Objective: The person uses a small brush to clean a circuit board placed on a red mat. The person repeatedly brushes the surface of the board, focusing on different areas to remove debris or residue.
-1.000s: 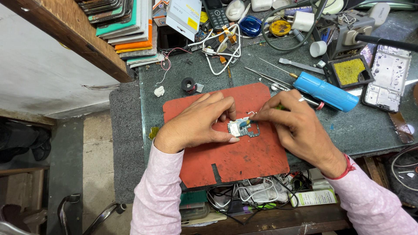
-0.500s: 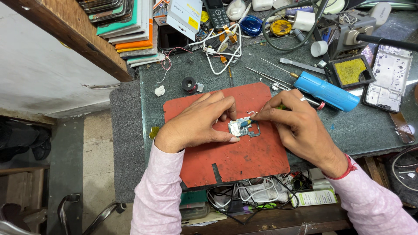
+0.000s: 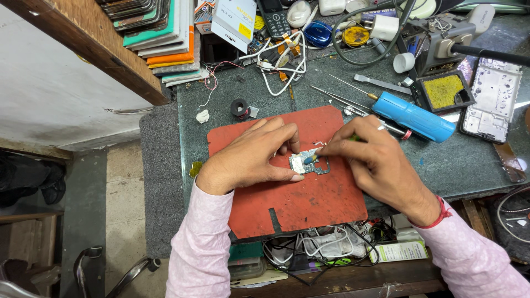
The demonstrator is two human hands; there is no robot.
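- A small circuit board (image 3: 310, 164) lies on a red work mat (image 3: 309, 204) at the centre of the frame, on a grey-green bench (image 3: 452, 165).
- The left hand (image 3: 251, 157) lies flat over the mat just left of the board; its fingers are held close together, with the thumb and fingertips pressing the board's left edge down.
- The right hand (image 3: 381, 160) comes in from the right, its fingers bunched in a pinch around a thin tool (image 3: 312, 157) whose tip touches the board's top face.
- Both wrists wear pale pink sleeves; a red thread circles the right wrist.
- A blue cylindrical tool (image 3: 414, 117) lies right of centre, just beyond the right hand's knuckles.
- A tray with a yellow sponge (image 3: 443, 91) sits in the upper right, beside a bare phone frame (image 3: 493, 102).
- White cables (image 3: 281, 60) tangle at upper centre.
- A stack of phone cases (image 3: 160, 33) fills the upper left.
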